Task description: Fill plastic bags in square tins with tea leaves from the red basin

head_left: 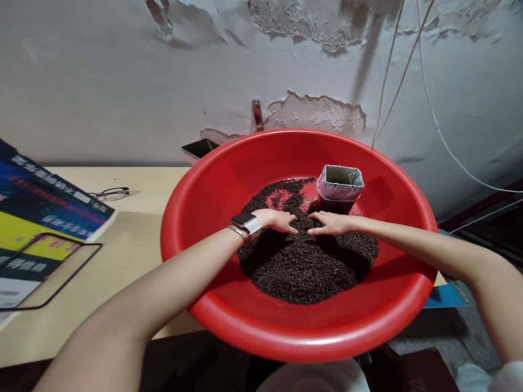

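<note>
A large red basin holds a spread pile of dark, loose, grain-like material. My left hand, with a watch on its wrist, rests at the upper part of the pile, fingers apart and pointing right. Facing it across a small gap, my right hand touches the same pile with its fingers spread. Neither hand grips an object. Just behind my right hand stands a square container lined with a clear plastic bag, inside the basin.
Left of the basin, a pale table bears a colourful printed box and eyeglasses. An open tin stands behind the basin's rim. Cords hang along the peeling wall at the right.
</note>
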Tool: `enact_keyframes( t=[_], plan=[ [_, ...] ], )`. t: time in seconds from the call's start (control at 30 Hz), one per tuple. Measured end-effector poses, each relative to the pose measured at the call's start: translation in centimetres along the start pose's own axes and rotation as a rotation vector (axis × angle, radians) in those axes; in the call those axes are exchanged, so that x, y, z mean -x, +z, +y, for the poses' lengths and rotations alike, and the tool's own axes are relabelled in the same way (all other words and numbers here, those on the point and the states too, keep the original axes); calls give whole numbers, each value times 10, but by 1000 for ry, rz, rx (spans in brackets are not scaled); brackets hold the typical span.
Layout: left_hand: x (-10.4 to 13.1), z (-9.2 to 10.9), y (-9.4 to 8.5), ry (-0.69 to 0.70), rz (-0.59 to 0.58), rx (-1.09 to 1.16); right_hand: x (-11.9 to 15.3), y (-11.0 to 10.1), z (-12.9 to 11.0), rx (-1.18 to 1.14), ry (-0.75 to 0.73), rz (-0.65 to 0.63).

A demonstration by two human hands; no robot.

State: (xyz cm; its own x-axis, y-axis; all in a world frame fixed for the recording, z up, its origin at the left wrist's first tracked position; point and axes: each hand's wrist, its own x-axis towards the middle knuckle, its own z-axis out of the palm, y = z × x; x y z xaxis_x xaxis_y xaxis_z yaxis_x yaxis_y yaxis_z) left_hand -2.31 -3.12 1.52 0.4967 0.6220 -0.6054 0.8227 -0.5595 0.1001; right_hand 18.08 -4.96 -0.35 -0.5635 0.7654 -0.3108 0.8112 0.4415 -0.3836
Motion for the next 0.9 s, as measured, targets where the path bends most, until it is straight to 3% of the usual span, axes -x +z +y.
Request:
enact_keyframes(
  t=[0.07,0.13,0.3,0.37,0.5,0.7,0.9],
  plan=[
    [0,0,1,-5,-12,18,-12,21,6,-31,141,-119],
    [0,-4,1,-29,-21,15,-26,32,11,-95,178,-156],
    [-3,-15,0,-131,17,-26,-67,40,15,-170,169,21],
    [-4,-16,1,-131,22,-25,-74,43,14,-160,169,10],
    [-8,-16,2,-119,28,-38,-60,45,5,-122,72,-116],
    [-10,-19,2,-100,52,-15,-21,25,-11,-184,59,-301],
    [-8,-19,1,-108,76,15,-5,24,-23,-131,-32,-329]
  ],
)
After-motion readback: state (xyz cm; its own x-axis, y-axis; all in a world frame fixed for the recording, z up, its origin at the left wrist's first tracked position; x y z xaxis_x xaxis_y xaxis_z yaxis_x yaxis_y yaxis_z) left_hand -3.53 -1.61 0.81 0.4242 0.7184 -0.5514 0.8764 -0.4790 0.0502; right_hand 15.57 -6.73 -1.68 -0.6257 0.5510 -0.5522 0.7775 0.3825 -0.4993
